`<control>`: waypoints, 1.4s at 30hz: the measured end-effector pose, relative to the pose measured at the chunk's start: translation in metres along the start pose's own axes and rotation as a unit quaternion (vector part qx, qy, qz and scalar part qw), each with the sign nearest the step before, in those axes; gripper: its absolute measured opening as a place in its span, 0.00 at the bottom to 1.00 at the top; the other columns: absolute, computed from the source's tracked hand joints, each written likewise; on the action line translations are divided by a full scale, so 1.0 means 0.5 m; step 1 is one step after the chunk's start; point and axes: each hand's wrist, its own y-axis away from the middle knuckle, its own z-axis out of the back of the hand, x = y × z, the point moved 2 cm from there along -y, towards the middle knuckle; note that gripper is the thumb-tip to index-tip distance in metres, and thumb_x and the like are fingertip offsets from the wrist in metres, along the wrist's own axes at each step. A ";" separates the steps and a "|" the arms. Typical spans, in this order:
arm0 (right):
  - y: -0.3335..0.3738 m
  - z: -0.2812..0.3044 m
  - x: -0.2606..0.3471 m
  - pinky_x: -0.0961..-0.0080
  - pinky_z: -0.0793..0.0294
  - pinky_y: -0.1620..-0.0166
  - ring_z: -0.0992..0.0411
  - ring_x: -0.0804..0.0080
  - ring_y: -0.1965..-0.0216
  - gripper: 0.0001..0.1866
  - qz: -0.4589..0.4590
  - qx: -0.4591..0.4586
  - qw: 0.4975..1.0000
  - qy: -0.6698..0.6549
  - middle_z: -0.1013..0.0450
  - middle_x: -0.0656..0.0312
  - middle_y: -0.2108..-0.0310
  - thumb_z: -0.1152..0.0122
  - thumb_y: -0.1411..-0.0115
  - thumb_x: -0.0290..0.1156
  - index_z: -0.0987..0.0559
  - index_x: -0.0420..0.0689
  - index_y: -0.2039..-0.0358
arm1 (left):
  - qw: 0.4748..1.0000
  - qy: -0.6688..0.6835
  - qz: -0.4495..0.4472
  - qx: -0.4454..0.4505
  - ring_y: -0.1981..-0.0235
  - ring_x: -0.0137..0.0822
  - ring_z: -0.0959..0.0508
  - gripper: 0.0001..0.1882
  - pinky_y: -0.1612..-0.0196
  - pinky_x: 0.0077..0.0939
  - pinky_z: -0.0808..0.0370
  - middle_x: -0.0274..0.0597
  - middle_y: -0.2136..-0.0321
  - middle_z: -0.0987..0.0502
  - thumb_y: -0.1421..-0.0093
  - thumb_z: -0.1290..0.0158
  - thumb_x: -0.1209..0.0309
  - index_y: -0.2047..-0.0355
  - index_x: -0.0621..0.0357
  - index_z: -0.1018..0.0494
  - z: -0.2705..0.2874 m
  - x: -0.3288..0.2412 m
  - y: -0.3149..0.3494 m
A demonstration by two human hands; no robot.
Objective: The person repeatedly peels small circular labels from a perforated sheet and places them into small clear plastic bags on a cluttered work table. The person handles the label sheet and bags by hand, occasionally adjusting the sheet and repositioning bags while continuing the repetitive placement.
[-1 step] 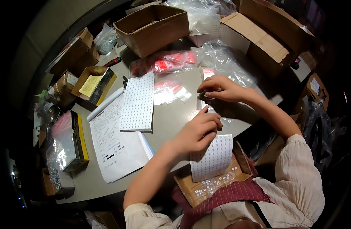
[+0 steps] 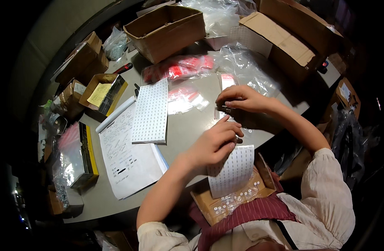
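Note:
My left hand (image 2: 217, 141) is over the table's near edge, its fingers curled in and a small shiny bit showing by the fingertips. Below that hand, a white sheet of small printed labels (image 2: 233, 171) leans into a shallow cardboard box (image 2: 265, 175). Small white round pieces (image 2: 238, 196) lie in clear plastic inside the box. Just beyond, my right hand (image 2: 244, 98) has its fingers bent down over a narrow clear bag (image 2: 228, 80) with a red top. A small dark metal piece (image 2: 226, 110) shows beneath its fingertips; whether it is gripped is unclear.
Left of my hands are a second label sheet (image 2: 152, 113) and a handwritten notepad (image 2: 129, 167). Red-printed plastic bags (image 2: 179, 68) lie farther back, before an open cardboard box (image 2: 167, 35). Small yellow-edged boxes (image 2: 114, 98) line the left; a clear plastic bag (image 2: 250, 69) lies back right.
Both hands stay in nearly the same places, with only slight finger movement. The whole view has shifted a little.

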 end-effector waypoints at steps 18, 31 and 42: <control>0.101 -0.143 0.074 0.64 0.37 0.32 0.31 0.61 0.36 0.33 0.004 0.192 0.953 -0.235 0.27 0.52 0.39 0.49 0.27 0.54 0.25 0.39 0.36 | 0.788 0.221 0.096 -0.566 0.56 0.43 0.16 0.22 0.44 0.43 0.20 0.51 0.53 0.21 0.27 0.61 0.62 0.43 0.66 0.31 0.151 -0.167 0.414; 0.018 -0.040 -0.024 0.56 0.31 0.36 0.30 0.53 0.38 0.15 0.208 -0.134 0.858 0.450 0.26 0.54 0.40 0.40 0.32 0.29 0.22 0.45 0.46 | 0.788 0.259 0.182 -0.529 0.56 0.34 0.18 0.19 0.46 0.33 0.22 0.47 0.57 0.19 0.32 0.46 0.72 0.44 0.67 0.32 0.143 -0.155 0.388; -0.007 -0.028 0.029 0.65 0.26 0.44 0.23 0.61 0.52 0.13 0.141 -0.131 0.967 0.167 0.19 0.56 0.56 0.36 0.40 0.29 0.18 0.37 0.56 | 0.872 0.051 0.335 -0.353 0.54 0.33 0.21 0.30 0.47 0.27 0.27 0.42 0.56 0.19 0.46 0.33 0.72 0.42 0.63 0.26 0.148 -0.146 0.229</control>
